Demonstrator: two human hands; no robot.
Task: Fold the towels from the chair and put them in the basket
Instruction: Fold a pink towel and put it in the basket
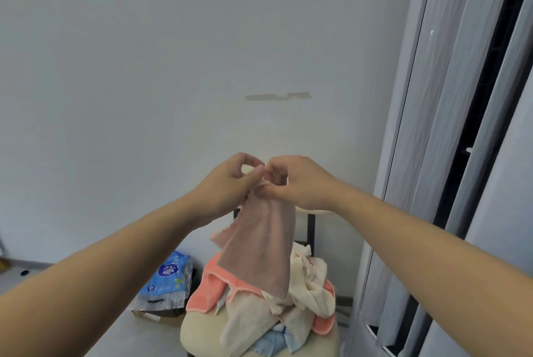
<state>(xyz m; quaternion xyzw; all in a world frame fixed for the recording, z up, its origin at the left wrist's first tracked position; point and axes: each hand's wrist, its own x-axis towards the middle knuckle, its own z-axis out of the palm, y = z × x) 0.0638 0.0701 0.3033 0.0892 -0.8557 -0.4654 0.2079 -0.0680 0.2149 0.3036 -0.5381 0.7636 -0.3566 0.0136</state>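
Note:
A dusty-pink towel [259,244] hangs in the air above the chair. My left hand [227,180] and my right hand [297,180] meet at its top edge, and each pinches the cloth between thumb and fingers. Below it, a cream chair seat [199,330] carries a heap of towels: a coral one [207,290], cream ones [311,284] and a light blue one [271,342] at the bottom. The chair's back is mostly hidden behind the hanging towel and my hands. No basket is in view.
A blue-and-white plastic package [170,278] leans on a cardboard box [155,313] on the floor left of the chair. A plain wall stands behind. A tall white upright unit [432,154] fills the right side, close to the chair.

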